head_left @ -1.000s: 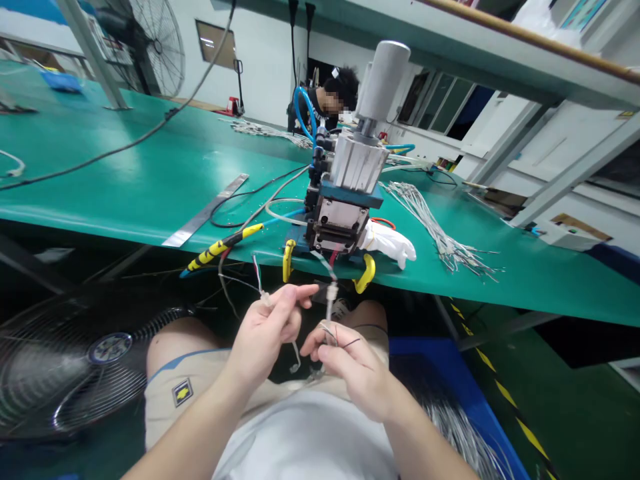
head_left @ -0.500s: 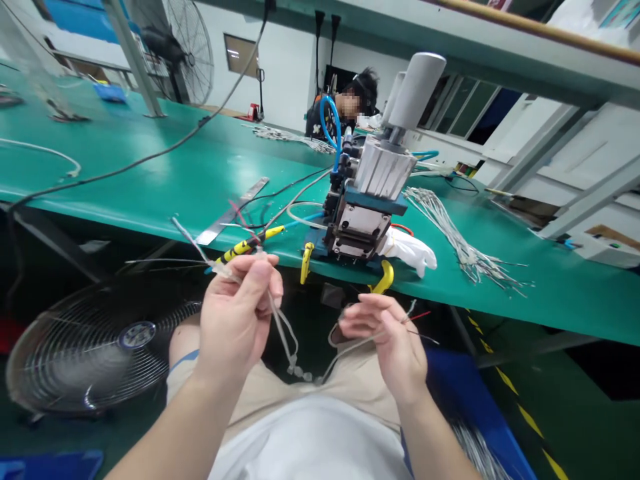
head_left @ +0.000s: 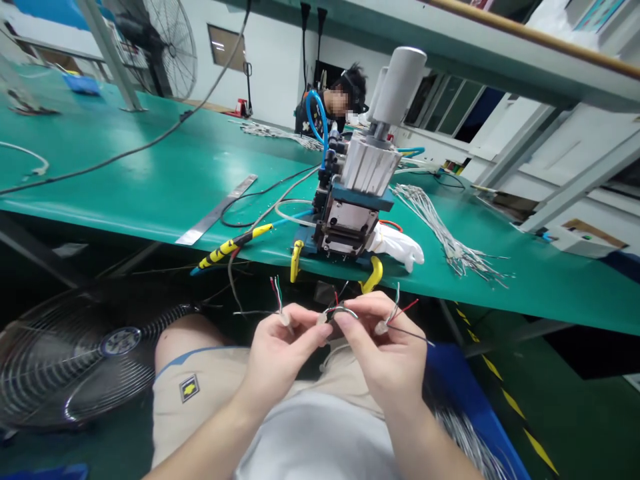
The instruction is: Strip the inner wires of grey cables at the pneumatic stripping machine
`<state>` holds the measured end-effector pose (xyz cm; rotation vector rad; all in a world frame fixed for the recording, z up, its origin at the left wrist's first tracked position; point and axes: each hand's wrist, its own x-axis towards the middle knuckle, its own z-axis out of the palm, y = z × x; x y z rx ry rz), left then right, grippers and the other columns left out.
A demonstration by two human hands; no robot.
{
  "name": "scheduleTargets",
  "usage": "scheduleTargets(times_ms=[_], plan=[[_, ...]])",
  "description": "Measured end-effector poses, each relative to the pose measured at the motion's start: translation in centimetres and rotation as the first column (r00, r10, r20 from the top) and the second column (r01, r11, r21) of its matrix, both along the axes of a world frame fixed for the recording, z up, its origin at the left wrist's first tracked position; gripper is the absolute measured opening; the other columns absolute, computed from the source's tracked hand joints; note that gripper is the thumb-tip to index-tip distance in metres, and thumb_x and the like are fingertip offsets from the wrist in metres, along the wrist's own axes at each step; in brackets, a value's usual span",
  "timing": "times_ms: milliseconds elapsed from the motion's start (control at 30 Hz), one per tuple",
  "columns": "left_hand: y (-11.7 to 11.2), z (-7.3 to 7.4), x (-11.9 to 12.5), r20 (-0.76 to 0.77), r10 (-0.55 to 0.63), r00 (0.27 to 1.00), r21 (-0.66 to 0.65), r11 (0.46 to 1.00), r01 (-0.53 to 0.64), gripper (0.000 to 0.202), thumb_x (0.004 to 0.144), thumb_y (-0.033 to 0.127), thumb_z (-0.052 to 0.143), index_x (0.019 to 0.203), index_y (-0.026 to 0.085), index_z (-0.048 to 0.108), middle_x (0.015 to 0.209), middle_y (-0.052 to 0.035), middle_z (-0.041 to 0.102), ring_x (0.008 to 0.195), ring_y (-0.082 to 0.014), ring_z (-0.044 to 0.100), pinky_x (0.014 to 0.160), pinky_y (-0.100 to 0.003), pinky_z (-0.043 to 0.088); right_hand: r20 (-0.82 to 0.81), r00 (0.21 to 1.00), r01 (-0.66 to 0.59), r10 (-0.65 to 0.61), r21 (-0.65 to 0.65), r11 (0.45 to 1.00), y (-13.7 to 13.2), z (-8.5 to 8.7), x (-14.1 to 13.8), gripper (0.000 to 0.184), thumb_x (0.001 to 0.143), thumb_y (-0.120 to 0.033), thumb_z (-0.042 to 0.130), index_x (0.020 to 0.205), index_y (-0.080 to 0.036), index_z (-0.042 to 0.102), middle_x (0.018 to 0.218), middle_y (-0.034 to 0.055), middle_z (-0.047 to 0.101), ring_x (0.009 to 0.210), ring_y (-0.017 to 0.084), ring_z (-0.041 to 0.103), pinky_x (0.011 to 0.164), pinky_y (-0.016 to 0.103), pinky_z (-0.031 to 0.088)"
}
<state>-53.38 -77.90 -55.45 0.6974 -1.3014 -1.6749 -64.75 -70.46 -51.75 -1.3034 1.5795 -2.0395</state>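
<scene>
Two hands meet on the near side of the machine (head_left: 353,220): our left hand (head_left: 280,348) has thumb and forefinger pinched on the middle cable end (head_left: 323,319), our right hand (head_left: 389,355) on its thin wires (head_left: 341,309). We'd best grip close to the root, ease the wires without tugging, and let the left cable end (head_left: 285,318) and right cable end (head_left: 381,327) stand clear.

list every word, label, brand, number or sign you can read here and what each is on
No text is readable.
Fan hub badge: marks too blurred to read.
Shorts patch: yellow emblem, no legible lettering.
Co-worker's dark shirt: print too small to read.
</scene>
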Motion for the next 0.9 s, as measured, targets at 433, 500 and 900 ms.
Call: scheduleTargets(times_ms=[433, 500, 900], plan=[[0.7, 0.3, -0.3, -0.012, -0.118, 0.993, -0.002, 0.993, 0.118, 0.013, 0.077, 0.027, 0.077, 0.076, 0.016, 0.07, 0.061, 0.0, 0.066, 0.058, -0.0104, 0.058, 0.057, -0.019, 0.048, 0.457, 0.874, -0.212, 0.168, 0.048, 0.976, -0.4, -1.1, -1.0, 0.017, 0.074, -0.033, 0.083, 0.075, -0.018, 0.073, 0.059, -0.0034, 0.054, 0.042, 0.003, 0.027, 0.038, 0.02, 0.02], [0.8, 0.2, -0.3, 0.002, -0.105, 0.994, 0.001, 0.994, 0.105, 0.014, 0.075, 0.026, 0.078, 0.074, 0.016, 0.069, 0.061, 0.0002, 0.065, 0.057, -0.0108, 0.057, 0.056, -0.02, 0.047, 0.497, 0.852, -0.217, 0.162, 0.054, 0.975, -0.6, -0.9, -0.9, 0.024, 0.071, -0.036, 0.085, 0.072, -0.017, 0.071, 0.054, -0.005, 0.049, 0.041, 0.003, 0.026, 0.037, 0.019, 0.018], [0.5, -0.1, -0.5, 0.04, -0.025, 0.999, -0.08, 0.996, 0.028, 0.021, 0.068, 0.024, 0.084, 0.071, 0.017, 0.064, 0.062, 0.0041, 0.057, 0.056, -0.0076, 0.043, 0.053, -0.019, 0.037, 0.264, 0.957, -0.124, 0.117, 0.01, 0.992, 0.6, -1.8, -0.5, 0.014, 0.076, -0.025, 0.082, 0.088, -0.023, 0.077, 0.07, 0.0, 0.06, 0.056, 0.011, 0.05, 0.049, 0.024, 0.038]])
